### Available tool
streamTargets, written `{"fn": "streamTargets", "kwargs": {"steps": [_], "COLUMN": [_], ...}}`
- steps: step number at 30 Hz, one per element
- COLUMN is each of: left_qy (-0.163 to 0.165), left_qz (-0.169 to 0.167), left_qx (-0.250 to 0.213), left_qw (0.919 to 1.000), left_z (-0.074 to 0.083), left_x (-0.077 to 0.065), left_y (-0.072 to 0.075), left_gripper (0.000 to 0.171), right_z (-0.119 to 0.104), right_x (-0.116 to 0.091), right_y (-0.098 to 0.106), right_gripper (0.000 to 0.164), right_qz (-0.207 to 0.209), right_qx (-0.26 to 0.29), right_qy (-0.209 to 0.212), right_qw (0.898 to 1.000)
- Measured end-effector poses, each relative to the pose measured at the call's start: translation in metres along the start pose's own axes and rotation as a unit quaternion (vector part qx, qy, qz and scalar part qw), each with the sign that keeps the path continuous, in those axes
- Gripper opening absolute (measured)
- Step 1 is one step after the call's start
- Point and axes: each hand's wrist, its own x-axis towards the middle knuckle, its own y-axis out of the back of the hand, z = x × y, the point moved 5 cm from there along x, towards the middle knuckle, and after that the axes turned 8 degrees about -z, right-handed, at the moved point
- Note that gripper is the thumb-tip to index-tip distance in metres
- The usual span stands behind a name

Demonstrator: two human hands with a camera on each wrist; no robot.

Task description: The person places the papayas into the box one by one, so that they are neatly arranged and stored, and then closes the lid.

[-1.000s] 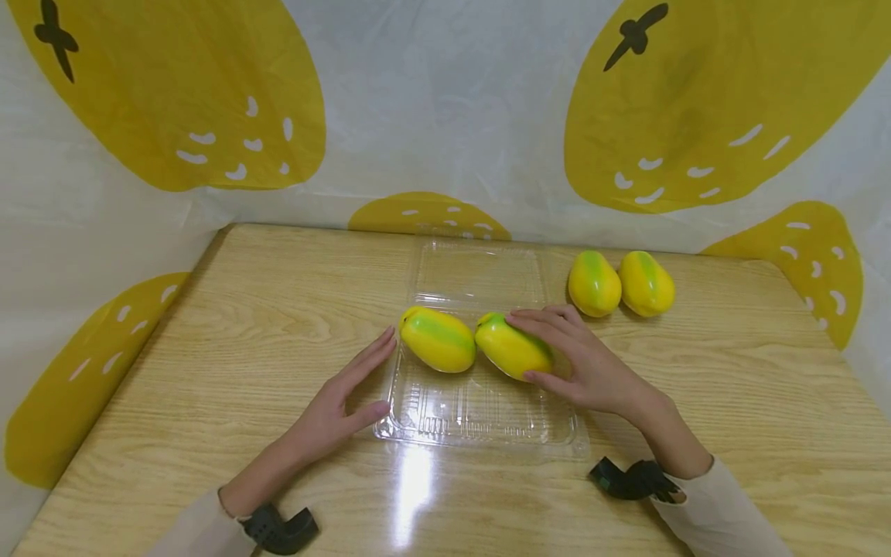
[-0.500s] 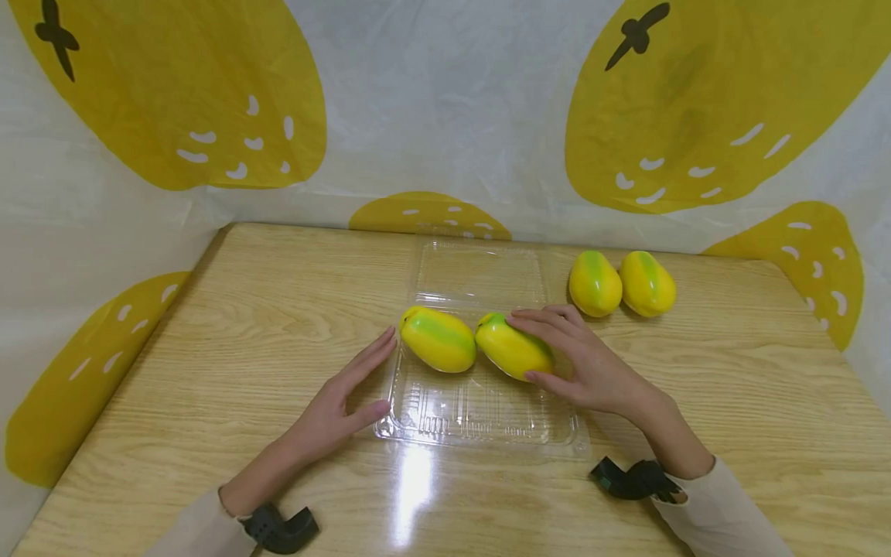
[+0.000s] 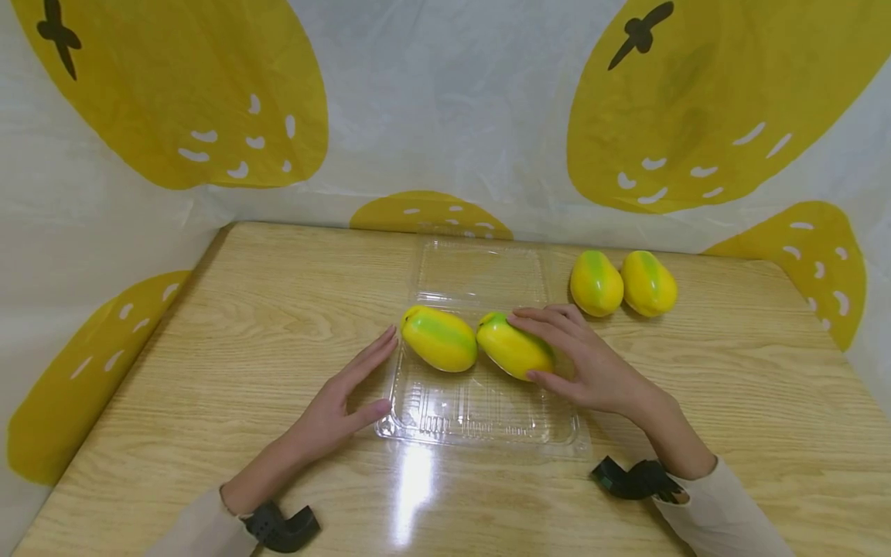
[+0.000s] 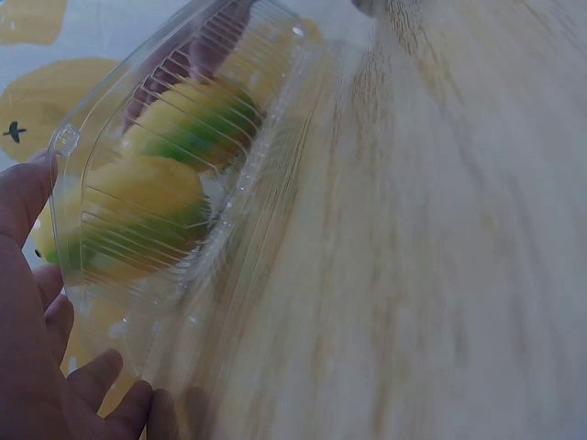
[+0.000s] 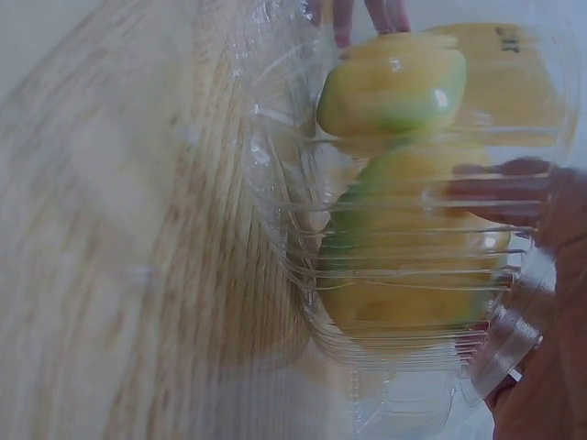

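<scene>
A clear plastic clamshell container lies with its lid folded back on the table. In its far part, two glossy yellow mangoes with green stripes sit end to end. My right hand holds the right mango, fingers over its far side and thumb at its near side. The left mango rests against that one, with no hand on it. At the container's left edge is my left hand, fingers extended and thumb apart, fingertips right at the rim. Through the clear wall, the left wrist view shows both mangoes.
Two more mangoes, one on the left and one on the right, stand side by side at the back right of the wooden table. Beyond the container, its flat lid reaches toward a white curtain with yellow fruit prints.
</scene>
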Motion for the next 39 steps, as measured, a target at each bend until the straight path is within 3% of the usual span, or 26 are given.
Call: {"fn": "streamTargets", "kwargs": {"steps": [15,24,32,39], "left_qy": [0.000,0.008,0.011,0.009], "left_qz": [0.000,-0.003,-0.004,-0.003], "left_qx": [-0.001,0.005,0.005,0.007], "left_qw": [1.0000,1.0000,0.9999,0.9999], "left_z": [0.002,0.002,0.001,0.001], "left_x": [-0.001,-0.002,0.000,0.000], "left_y": [0.000,0.001,0.001,0.000], "left_gripper": [0.073,0.072,0.072,0.072], "right_z": [-0.002,0.002,0.018,0.031], "right_x": [0.000,-0.011,-0.029,-0.040], "right_y": [0.011,0.036,0.056,0.066], "right_gripper": [0.065,0.068,0.068,0.062], "right_qz": [0.019,0.090,0.155,0.209], "right_qx": [0.013,0.004,-0.008,-0.022], "right_qy": [-0.003,-0.012,-0.073,-0.149], "right_qw": [1.000,0.996,0.985,0.966]}}
